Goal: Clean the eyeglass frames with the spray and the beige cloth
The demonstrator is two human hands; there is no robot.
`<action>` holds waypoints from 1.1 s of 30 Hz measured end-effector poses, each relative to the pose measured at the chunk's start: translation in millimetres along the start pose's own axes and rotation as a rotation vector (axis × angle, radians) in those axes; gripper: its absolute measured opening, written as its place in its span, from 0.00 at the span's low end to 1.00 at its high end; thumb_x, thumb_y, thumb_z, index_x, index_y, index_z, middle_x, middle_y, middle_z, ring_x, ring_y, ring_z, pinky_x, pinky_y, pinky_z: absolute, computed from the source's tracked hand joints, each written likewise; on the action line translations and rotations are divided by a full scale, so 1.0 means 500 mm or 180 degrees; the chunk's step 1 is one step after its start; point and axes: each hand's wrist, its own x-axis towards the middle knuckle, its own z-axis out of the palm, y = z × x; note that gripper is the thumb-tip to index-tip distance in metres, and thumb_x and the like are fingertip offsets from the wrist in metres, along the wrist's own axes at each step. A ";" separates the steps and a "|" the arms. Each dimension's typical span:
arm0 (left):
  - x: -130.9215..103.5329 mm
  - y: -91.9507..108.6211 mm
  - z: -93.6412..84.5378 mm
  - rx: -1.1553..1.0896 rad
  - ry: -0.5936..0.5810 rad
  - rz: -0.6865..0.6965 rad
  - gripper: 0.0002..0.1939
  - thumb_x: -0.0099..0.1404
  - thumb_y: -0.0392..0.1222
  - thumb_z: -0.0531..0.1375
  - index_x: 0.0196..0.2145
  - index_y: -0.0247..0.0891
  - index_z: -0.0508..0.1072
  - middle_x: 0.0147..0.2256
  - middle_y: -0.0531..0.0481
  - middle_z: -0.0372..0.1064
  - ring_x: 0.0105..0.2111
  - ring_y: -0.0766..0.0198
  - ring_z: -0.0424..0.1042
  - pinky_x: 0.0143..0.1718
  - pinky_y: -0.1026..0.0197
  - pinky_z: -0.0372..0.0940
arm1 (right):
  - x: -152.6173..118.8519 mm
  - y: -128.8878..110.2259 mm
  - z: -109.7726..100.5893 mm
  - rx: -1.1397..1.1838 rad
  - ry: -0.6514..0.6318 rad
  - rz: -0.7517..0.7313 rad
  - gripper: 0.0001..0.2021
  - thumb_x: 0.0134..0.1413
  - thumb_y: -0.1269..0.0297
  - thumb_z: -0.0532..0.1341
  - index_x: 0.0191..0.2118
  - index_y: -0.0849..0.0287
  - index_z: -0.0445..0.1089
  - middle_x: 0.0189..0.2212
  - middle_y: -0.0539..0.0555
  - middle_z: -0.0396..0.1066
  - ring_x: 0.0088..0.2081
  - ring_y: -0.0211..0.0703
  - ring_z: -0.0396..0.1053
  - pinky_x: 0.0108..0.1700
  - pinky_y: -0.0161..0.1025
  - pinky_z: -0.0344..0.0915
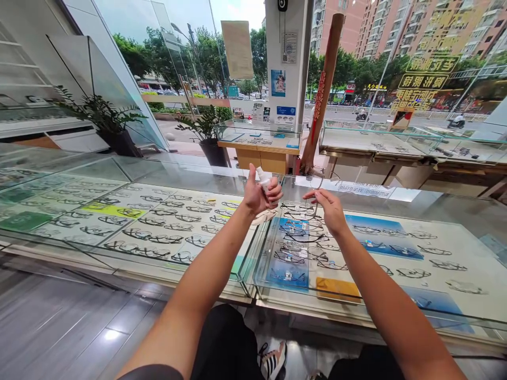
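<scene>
Above the glass counter, my left hand (259, 196) is closed around a small white bottle (262, 175), its thumb raised beside the bottle's narrow top. To the right, my right hand (329, 208) pinches a thin-framed pair of eyeglasses (321, 178) between thumb and fingers. The eyeglasses are held up, apart from the bottle, and their fine outline partly blends into the background. Just below my left hand a pale, cloth-like piece (264, 217) shows; whether the hand touches it I cannot tell.
Long glass display cases (158, 182) hold many rows of eyeglasses. A yellow-orange case (337, 288) lies inside the right one. Beyond stand potted plants (209, 140), a wooden post (322, 95), a smaller display cabinet (259, 148) and large windows onto a street.
</scene>
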 end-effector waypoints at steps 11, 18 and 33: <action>0.023 -0.056 0.043 0.1148 0.0266 0.0101 0.42 0.56 0.86 0.56 0.21 0.39 0.67 0.19 0.52 0.55 0.18 0.68 0.55 0.18 0.64 0.43 | -0.015 -0.010 0.022 -0.0085 -0.0431 0.0033 0.21 0.71 0.46 0.58 0.38 0.55 0.81 0.39 0.55 0.82 0.45 0.49 0.75 0.54 0.47 0.71; 0.027 -0.088 0.053 0.1637 0.0364 -0.0004 0.38 0.61 0.81 0.55 0.20 0.40 0.64 0.17 0.53 0.56 0.15 0.71 0.52 0.18 0.62 0.44 | -0.027 -0.017 0.039 -0.0083 -0.0807 0.0057 0.22 0.71 0.44 0.58 0.39 0.55 0.81 0.40 0.54 0.81 0.45 0.48 0.74 0.54 0.46 0.70; 0.024 -0.097 0.062 0.2665 -0.0198 -0.0287 0.36 0.68 0.74 0.51 0.20 0.39 0.65 0.19 0.49 0.59 0.18 0.67 0.57 0.19 0.63 0.51 | -0.003 0.014 0.010 0.0137 0.0040 0.0088 0.18 0.71 0.48 0.60 0.39 0.54 0.80 0.39 0.54 0.81 0.44 0.47 0.74 0.46 0.43 0.67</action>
